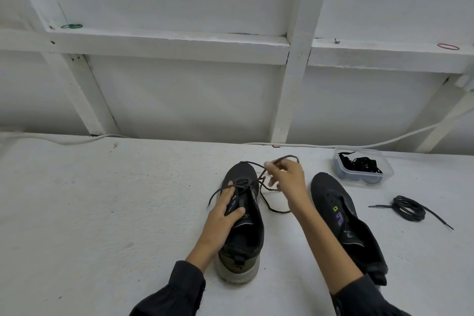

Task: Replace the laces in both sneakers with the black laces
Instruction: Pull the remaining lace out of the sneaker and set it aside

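1. White table (89, 200) spans the view, with a white panelled wall at its far edge. A green rubber band (71, 26) lies on a wall ledge at far left, and a white cable (77, 139) runs along the table's far edge
2. Left hand (225, 209), dark sleeve, rests on the tongue of the left sneaker (243, 223). The fingers are spread flat along the tongue and lace area and the thumb is pressed on the near part of the tongue. It holds the shoe down and does not pinch anything
3. Left sneaker: black, toe pointing far, heel near, at table centre. A dark lace (266, 195) is threaded only through the eyelets nearest the toe. One loose end trails off to the shoe's left, the other loops on the table to its right
4. Right hand (287, 179) is raised just right of the toe of the left sneaker, with thumb and forefinger pinched on a strand of that lace. The strand arcs up over the hand
5. Right sneaker (343, 220): black, no lace visible in its eyelets, lying right of the right forearm, toe far
6. Clear plastic container (363, 167) stands far right with black laces (359, 163) heaped inside
7. A coiled black lace (407, 208) lies on the table near the container, its ends trailing left and right
8. Red rubber band (448, 46) on the wall ledge, far right
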Motion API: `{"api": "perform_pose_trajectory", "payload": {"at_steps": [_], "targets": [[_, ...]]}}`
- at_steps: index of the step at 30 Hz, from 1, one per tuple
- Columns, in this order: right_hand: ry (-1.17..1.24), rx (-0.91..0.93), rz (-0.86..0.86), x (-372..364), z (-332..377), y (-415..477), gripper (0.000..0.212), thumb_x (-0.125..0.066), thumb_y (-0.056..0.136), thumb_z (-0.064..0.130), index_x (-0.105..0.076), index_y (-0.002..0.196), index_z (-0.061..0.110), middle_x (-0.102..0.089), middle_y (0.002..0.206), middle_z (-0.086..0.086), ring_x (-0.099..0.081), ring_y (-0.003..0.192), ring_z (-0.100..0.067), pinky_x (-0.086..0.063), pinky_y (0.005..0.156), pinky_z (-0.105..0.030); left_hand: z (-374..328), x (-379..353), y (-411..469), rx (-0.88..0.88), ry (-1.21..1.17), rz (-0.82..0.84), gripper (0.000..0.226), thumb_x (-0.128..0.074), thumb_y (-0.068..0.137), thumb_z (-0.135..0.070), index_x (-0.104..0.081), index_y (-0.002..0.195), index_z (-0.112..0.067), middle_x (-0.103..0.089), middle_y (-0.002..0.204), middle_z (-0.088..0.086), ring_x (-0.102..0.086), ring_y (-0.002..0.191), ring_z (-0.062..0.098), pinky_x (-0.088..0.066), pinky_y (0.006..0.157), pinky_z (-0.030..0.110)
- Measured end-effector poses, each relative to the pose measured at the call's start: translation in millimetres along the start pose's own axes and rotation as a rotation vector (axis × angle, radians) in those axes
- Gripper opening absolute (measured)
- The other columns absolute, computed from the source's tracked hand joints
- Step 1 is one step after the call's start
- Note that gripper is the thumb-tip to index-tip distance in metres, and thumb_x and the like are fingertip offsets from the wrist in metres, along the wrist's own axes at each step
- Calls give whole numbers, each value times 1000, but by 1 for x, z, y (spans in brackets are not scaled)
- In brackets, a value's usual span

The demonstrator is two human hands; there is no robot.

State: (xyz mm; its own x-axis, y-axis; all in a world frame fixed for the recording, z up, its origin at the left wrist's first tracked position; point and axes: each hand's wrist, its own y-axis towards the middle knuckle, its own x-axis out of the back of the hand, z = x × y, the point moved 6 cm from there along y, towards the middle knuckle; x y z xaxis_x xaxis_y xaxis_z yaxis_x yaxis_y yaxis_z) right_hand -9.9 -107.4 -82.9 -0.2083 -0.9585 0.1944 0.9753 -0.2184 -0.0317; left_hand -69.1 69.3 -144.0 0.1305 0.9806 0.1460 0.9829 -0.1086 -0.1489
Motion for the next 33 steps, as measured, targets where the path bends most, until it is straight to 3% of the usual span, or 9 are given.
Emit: {"api": "perform_pose_trajectory", "payload": {"at_steps": [2, 4, 9, 12, 15, 20, 22, 29, 33], "targets": [[162, -27, -142, 15, 3, 6, 17, -63, 94, 18, -59, 79, 11, -59, 76, -3, -53, 50, -15, -34, 46, -21, 0, 0, 0, -4, -10, 4, 64, -58, 95, -14, -30, 150, -29, -26, 156, -15, -24, 145, 8, -25, 120, 40], [219, -56, -140, 19, 4, 8, 19, -61, 96, 23, -57, 83, 9, -57, 76, -3, -52, 50, -15, -31, 43, -21, 0, 0, -1, -3, -23, 6, 64, -58, 95, -13, -30, 150, -29, -24, 155, -19, -22, 145, 6, -23, 121, 39], [-137, -131, 277, -12, -20, -7, 28, -77, 82, 33, -65, 79, 7, -66, 71, -7, -57, 51, -17, -35, 42, -21, -1, -1, 0, -24, -9, 1, 64, -58, 95, -12, -30, 150, -29, -26, 151, -22, -21, 146, 6, -22, 121, 39], [-131, -61, 308, -21, -25, -11, 19, -79, 81, 18, -67, 78, 2, -65, 65, -7, -57, 50, -17, -36, 42, -21, -2, -1, 0, -25, -3, -1, 64, -58, 95, -12, -30, 149, -30, -26, 153, -20, -22, 146, 6, -23, 121, 39], [-116, -2, 199, -14, -16, -3, 12, -72, 85, 10, -67, 81, 0, -64, 68, -2, -58, 51, -16, -36, 45, -23, -1, 0, 0, -23, -6, 7, 64, -58, 95, -13, -30, 149, -31, -24, 153, -23, -21, 146, 5, -22, 121, 39], [260, -4, -270, 31, 4, 12, 16, -53, 99, 18, -53, 84, 13, -57, 76, -4, -54, 51, -15, -35, 43, -22, 0, 1, -2, -4, -20, 15, 65, -58, 95, -15, -29, 150, -32, -25, 155, -20, -24, 144, 4, -24, 120, 37], [264, 4, -305, 40, 7, 12, 16, -51, 101, 22, -52, 89, 11, -58, 76, -4, -54, 51, -15, -35, 42, -21, 1, 1, -2, -4, -22, 15, 65, -59, 95, -15, -29, 150, -32, -26, 155, -19, -24, 144, 4, -24, 120, 37], [197, -93, -79, 12, -15, -15, 34, -58, 97, 34, -60, 78, 6, -61, 69, -4, -55, 53, -16, -38, 46, -24, -4, -1, -3, -29, -59, 3, 58, -57, 95, -35, -35, 148, -31, -32, 151, -21, -30, 139, 0, -25, 119, 31], [37, -73, 138, -24, -34, -47, 26, -67, 90, 39, -67, 100, 15, -67, 99, 4, -62, 90, -12, -51, 78, -27, -10, 12, 1, -85, -22, -121, 39, -48, 98, -39, -56, 133, -25, -53, 135, -16, -46, 125, -5, -37, 105, 17]]}}
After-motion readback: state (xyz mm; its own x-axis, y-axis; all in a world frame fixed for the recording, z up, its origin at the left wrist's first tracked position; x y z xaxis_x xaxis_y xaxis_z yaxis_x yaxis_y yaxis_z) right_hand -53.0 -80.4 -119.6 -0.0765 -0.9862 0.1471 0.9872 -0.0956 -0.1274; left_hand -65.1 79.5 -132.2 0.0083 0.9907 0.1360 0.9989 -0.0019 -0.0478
